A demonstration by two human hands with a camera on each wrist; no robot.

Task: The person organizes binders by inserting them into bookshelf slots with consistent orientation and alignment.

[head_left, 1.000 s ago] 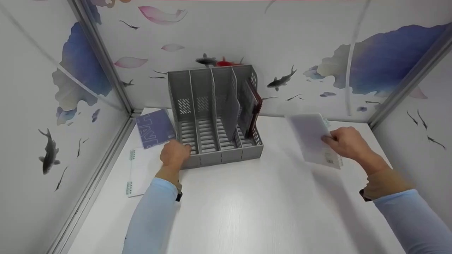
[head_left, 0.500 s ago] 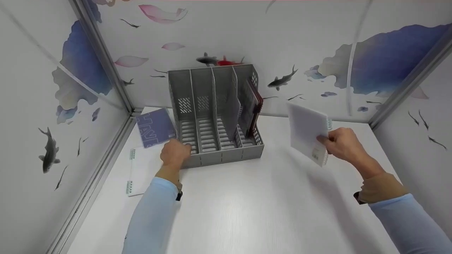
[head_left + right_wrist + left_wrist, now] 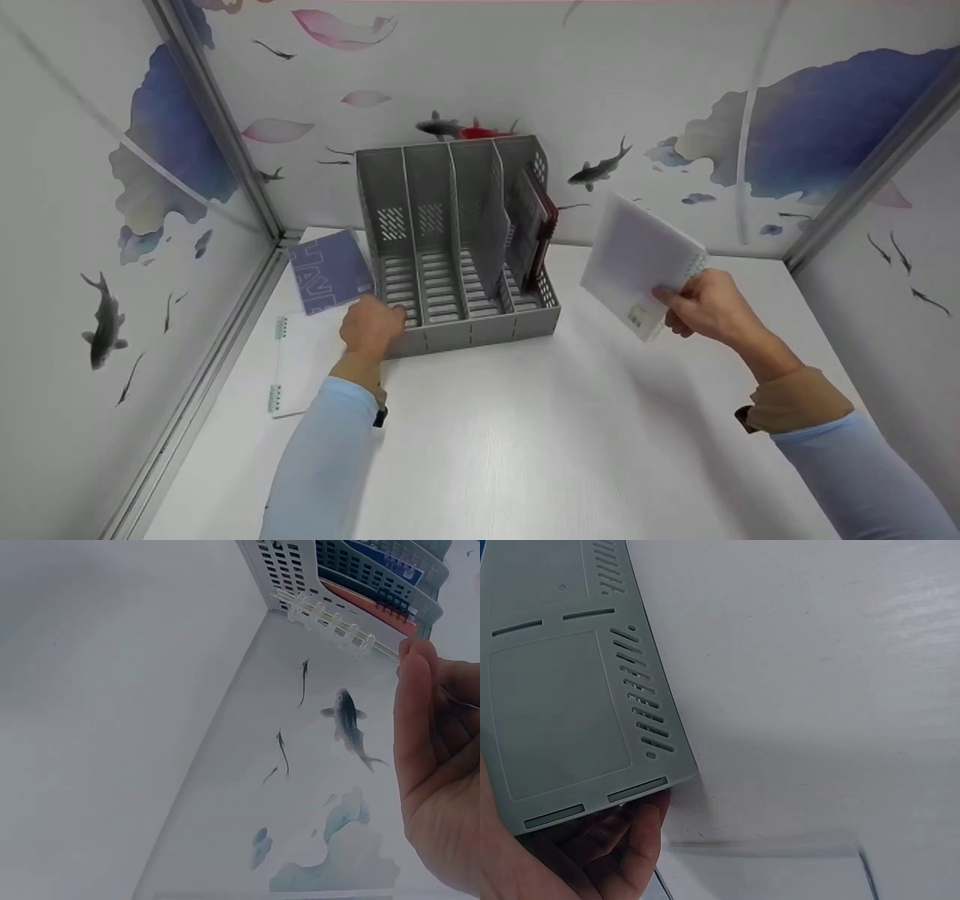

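In the head view a grey file organizer with several upright slots stands against the back wall. My left hand grips its front left corner; in the left wrist view, curled fingers hold the edge of its slotted side. On the right, my right hand pinches a ring-bound notebook with a frosted cover, thumb on the face near the ringed edge. It is raised over the table and tilted. The right wrist view catches this notebook edge-on, its clear rings overlapping the organizer.
A reddish-brown notebook and a grey one stand in the organizer's right-hand slots. Left of it lie a blue-purple notebook and a white ring-bound notebook. Printed walls enclose the white table at back and sides.
My right hand has lifted the frosted notebook and brought it left toward the organizer, turning it so its top leans left. The left hand stays on the organizer's corner.
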